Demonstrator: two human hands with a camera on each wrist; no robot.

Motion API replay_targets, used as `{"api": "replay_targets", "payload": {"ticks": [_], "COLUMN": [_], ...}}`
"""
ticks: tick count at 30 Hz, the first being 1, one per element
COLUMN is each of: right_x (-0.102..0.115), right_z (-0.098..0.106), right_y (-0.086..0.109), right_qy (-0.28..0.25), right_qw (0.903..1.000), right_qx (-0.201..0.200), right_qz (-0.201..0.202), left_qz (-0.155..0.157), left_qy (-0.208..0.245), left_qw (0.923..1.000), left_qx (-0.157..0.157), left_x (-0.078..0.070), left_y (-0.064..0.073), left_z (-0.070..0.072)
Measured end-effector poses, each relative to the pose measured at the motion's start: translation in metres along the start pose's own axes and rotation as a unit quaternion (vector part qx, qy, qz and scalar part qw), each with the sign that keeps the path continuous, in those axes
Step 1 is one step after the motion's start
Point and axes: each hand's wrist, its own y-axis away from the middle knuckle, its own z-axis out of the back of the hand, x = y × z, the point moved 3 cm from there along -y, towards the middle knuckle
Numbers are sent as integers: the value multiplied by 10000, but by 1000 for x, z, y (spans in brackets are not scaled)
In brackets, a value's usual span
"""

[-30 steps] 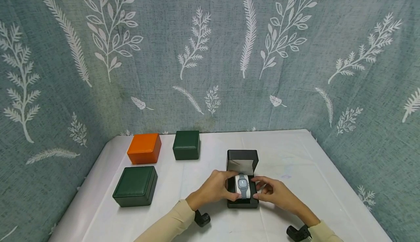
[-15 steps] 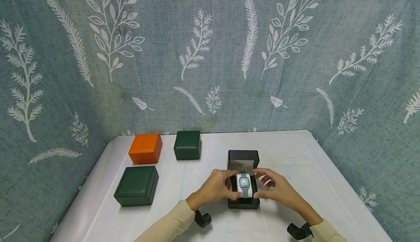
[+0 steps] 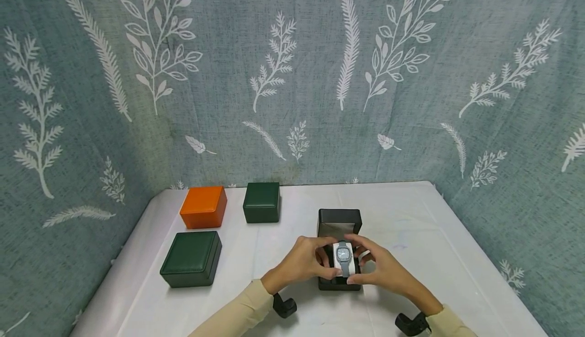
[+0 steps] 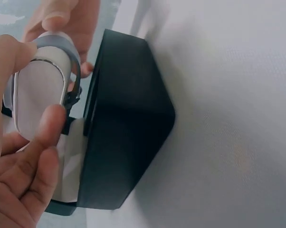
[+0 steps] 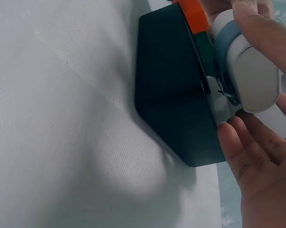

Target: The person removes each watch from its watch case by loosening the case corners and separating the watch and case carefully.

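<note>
A grey-blue wristwatch with a squarish dial is strapped round a white cushion. It is raised above the rim of an open black watch box, whose lid stands up at the back. From the left, my left hand pinches the cushion between thumb and fingers. My right hand has its thumb and index finger at the near and far ends of the cushion's right side. In the right wrist view, the strap's buckle hangs under the cushion.
Left of the hands, closed boxes stand on the white-covered table: an orange one, a small green one and a larger green one. Leaf-patterned cloth hangs behind and at both sides.
The watch on its cushion has shifted slightly right and tilted. My right hand, whose fingers were parted from it half a second ago, has moved left and closed in on the cushion.
</note>
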Motion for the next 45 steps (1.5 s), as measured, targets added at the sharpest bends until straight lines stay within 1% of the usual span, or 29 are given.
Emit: {"api": "replay_targets", "payload": {"ticks": [6,14,18,24,29,31,34,41,45], "right_x": [-1,-1,-2,-4,-6,-5,-5,-5,-5], "right_z": [-2,-5,-4,-3,-4,-6,-8,-8,-9], "right_y": [0,-3,-3,-3,-3,-3,-5,-8,-8], "right_qy": [-53,-213,-247,-514,-725,-832,-885,-528,-423], "right_qw": [10000,9997,9996,9987,9974,9965,9960,9984,9986], "right_qx": [1,9,-9,-46,31,94,137,-13,-14], "right_qz": [6,101,147,41,-9,-40,-53,216,307], "left_qz": [-78,44,41,62,157,141,35,-125,-97], "left_qy": [118,297,282,186,192,200,193,167,186], "left_qw": [9999,9995,9995,9998,9997,9997,9997,9997,9997], "left_qx": [10,-108,-150,-60,-52,-89,-148,-156,-93], "left_x": [-2,-1,-1,2,3,3,4,3,4], "left_y": [0,-1,-1,-2,-2,-2,-2,-4,-3], "left_z": [-1,-2,-1,-1,-1,-1,-1,-2,-4]}}
